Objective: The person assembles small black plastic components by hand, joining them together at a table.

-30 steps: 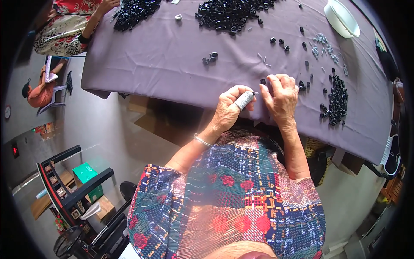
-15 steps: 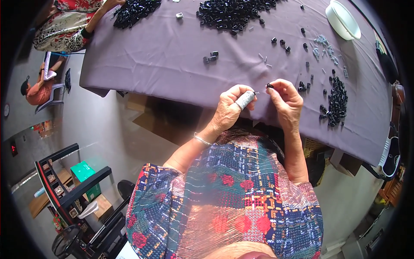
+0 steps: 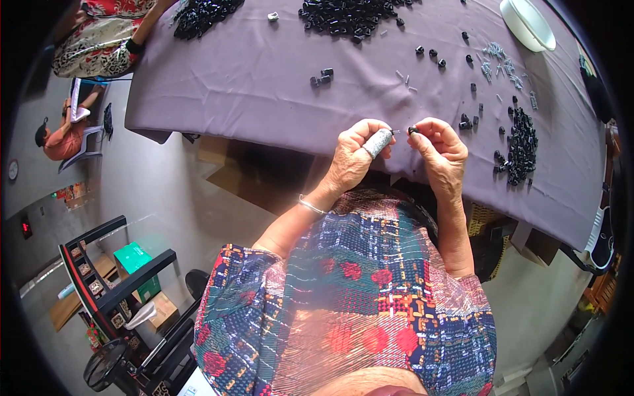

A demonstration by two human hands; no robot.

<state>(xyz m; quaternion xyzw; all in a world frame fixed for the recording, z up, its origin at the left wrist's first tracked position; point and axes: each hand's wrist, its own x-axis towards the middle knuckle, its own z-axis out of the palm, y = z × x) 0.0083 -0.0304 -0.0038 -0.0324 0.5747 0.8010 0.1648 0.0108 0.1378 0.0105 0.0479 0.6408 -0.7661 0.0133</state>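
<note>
My left hand (image 3: 356,157) is closed just above the table's near edge, its thumb wrapped in a grey-white cover (image 3: 377,143). A thin metal pin with a dark end (image 3: 395,132) sticks out from its fingertips toward the right. Between thumb and forefinger, my right hand (image 3: 445,155) pinches a small black plastic piece (image 3: 413,130). A short gap lies between the pin and the piece. Beyond the hands, a few loose clear pins (image 3: 407,81) lie on the cloth. Several black pieces (image 3: 467,121) rest just right of my right hand.
A grey-purple cloth (image 3: 251,99) covers the table. Big heaps of black pieces (image 3: 350,18) lie at the far side, a smaller heap (image 3: 520,148) at right. Clear pins (image 3: 502,65) are scattered near a white basin (image 3: 528,25). Another person's arm (image 3: 150,23) is at far left.
Both hands have risen slightly, and the right hand has shifted a little to the right. The pin and the black piece remain held apart. The view has tilted slightly.
</note>
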